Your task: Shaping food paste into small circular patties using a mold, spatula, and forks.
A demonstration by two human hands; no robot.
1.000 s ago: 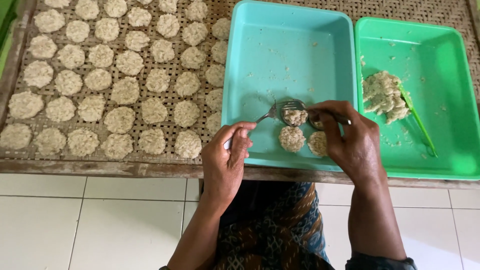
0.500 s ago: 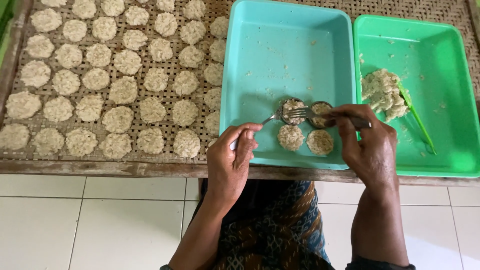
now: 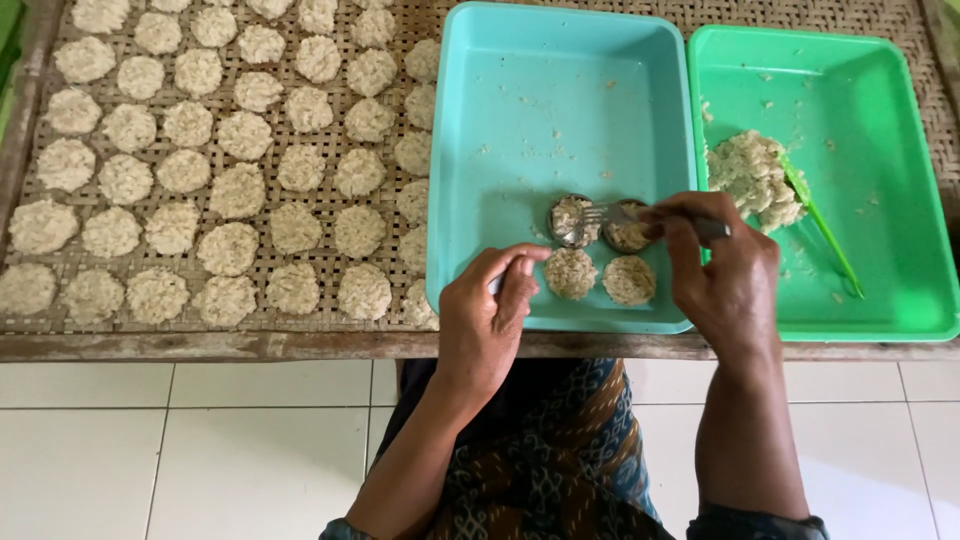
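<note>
Head view shows us mid-shaping: our right hand (image 3: 725, 275) is closed on a fork (image 3: 600, 215), pressing pale grainy mix into two small round moulds (image 3: 572, 220) in the teal tray (image 3: 560, 110). Our left hand (image 3: 490, 320) grips that tray's near rim, fingers curled. We judge the next move calls for tipping out a pressed patty beside the two finished patties (image 3: 600, 277), lumpy and off-white. More mix (image 3: 750, 180) lies in the green tray (image 3: 880, 200), right.

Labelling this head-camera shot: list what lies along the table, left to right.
Woven mat covered in round rice patties → turquoise tray → green tray holding a rice heap.
</note>
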